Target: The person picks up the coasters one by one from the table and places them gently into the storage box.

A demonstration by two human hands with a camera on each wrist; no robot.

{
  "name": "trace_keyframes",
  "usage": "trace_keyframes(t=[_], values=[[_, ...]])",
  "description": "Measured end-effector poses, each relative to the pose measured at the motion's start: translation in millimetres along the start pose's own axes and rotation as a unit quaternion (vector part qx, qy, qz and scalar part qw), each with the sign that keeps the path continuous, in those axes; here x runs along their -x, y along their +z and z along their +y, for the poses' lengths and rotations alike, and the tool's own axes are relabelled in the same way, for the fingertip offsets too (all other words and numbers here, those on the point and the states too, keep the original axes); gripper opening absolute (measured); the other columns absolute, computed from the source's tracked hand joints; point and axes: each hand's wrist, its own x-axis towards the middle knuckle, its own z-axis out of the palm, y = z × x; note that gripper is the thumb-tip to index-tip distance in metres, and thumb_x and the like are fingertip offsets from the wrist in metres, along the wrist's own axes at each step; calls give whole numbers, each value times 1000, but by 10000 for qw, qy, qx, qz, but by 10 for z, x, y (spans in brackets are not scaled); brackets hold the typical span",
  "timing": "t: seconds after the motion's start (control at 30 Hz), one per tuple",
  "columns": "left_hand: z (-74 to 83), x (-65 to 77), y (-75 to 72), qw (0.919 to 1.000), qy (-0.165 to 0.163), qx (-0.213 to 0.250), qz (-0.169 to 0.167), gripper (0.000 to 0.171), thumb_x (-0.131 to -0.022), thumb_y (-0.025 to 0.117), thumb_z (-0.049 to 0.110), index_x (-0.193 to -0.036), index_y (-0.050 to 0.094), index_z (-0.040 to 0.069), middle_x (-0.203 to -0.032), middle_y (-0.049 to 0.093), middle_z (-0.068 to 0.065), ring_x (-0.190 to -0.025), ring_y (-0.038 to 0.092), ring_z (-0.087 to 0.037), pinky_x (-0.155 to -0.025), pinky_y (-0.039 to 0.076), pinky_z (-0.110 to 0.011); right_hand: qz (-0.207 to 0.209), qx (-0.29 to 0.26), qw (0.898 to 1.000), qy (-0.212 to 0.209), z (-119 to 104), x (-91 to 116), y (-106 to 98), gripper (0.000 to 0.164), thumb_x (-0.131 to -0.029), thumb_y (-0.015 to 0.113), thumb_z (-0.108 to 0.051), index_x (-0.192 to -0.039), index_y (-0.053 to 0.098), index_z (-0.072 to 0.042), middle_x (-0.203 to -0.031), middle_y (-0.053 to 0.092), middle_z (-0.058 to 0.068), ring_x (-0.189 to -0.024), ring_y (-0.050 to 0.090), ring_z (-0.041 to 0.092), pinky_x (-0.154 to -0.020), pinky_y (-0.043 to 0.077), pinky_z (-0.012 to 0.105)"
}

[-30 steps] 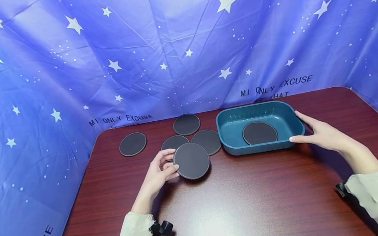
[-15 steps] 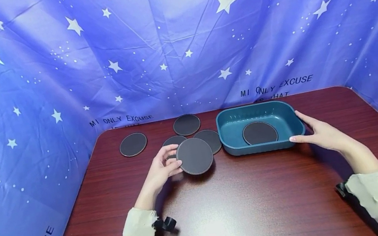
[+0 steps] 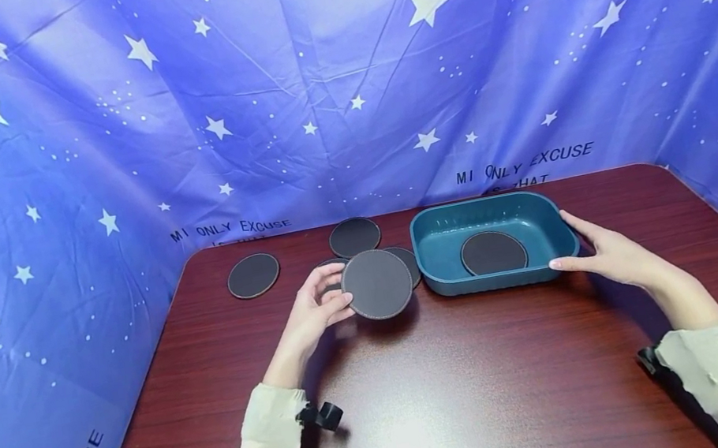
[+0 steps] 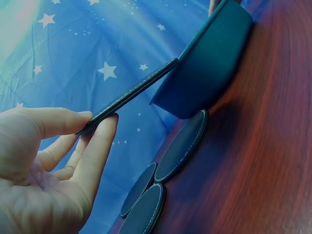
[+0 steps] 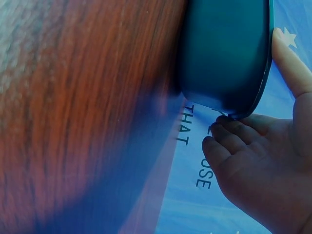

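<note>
My left hand (image 3: 312, 314) pinches a round black coaster (image 3: 377, 285) by its left edge, thumb on top and fingers beneath. In the left wrist view this held coaster (image 4: 130, 95) is tilted and raised above the table. Behind it, two coasters lie partly hidden, and another coaster (image 3: 355, 237) is farther back. A teal rectangular container (image 3: 485, 283) stands to the right with one coaster (image 3: 494, 252) flat inside. My right hand (image 3: 614, 259) holds the container's right end, thumb on the front rim and fingers round the side.
One more coaster (image 3: 253, 275) lies apart at the back left of the dark red wooden table (image 3: 501, 375). A blue star-printed curtain (image 3: 320, 86) encloses the back and sides. A black strap mount (image 3: 324, 416) sits on the left wrist.
My left hand has carried the pinched coaster rightward and slightly away from me, covering more of the two coasters behind it. The right hand and container have stayed put.
</note>
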Motion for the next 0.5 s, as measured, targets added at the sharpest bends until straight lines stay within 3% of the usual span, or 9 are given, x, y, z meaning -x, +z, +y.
trace_keyframes(t=[0.5], values=[[93, -172, 195, 9999, 70, 105, -54, 55, -92, 58, -10, -143, 42, 2, -125, 53, -10, -88, 64, -5, -75, 62, -25, -4, 34, 10000, 15, 1, 2, 4, 103, -91, 71, -37, -159, 1, -2, -163, 8, 31, -145, 19, 57, -111, 27, 71]])
